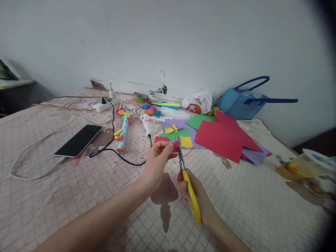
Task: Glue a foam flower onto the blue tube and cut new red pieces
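Note:
Between thumb and fingers, my left hand (pixel 155 161) pinches a small piece of red paper (pixel 175 144). My right hand (pixel 195 189) is wrapped round the yellow-handled scissors (pixel 192 196), whose blades point up and away. The blades lie right beside the red piece; whether they are cutting into it I cannot tell. Just beyond the hands are a small yellow paper square (pixel 186 141), a green paper sheet (pixel 183 133) and yellow paper cutouts (pixel 172 129). Part of my right hand's fingers is hidden behind the scissors.
A glue gun (pixel 146 125) and its black cord lie left of centre, near a light-blue decorated strip (pixel 124 134). Farther left are a tablet (pixel 78 141) and a power strip (pixel 105 104). Red sheets (pixel 219 138), a blue bag (pixel 240 103) and a plastic bag (pixel 301 168) stand right.

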Tool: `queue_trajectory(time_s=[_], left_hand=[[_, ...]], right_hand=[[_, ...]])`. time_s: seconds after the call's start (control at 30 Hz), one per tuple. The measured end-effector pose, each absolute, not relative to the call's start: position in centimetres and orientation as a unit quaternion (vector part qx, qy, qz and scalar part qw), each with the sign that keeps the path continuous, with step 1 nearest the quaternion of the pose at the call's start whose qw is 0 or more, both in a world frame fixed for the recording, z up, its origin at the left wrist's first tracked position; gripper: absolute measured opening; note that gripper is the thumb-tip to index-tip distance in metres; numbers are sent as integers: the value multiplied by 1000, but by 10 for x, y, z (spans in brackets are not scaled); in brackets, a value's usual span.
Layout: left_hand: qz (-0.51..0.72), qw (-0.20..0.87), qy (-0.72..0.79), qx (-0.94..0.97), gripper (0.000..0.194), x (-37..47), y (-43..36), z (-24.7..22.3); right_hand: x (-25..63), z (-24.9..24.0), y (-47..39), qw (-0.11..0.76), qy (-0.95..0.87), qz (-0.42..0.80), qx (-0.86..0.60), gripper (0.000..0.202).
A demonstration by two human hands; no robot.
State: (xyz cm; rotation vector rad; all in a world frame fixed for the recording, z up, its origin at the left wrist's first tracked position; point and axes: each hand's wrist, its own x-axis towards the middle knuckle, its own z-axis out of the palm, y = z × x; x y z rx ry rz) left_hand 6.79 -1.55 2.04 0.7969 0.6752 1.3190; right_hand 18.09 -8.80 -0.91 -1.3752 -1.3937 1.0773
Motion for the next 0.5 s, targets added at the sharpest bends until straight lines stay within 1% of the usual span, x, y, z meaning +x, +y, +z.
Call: queue_trajectory(time_s=[0.23,0.37,0.5], left_hand=[[578,674,299,350,15,67,-16,22],[575,674,302,351,15,67,-15,23],[572,675,305,354,16,67,-15,23]], right_hand=[[179,-5,-86,461,-496,480,-558,47],[178,-2,-86,461,-496,473,-564,46],[179,-1,-87,444,-530,447,-568,46]])
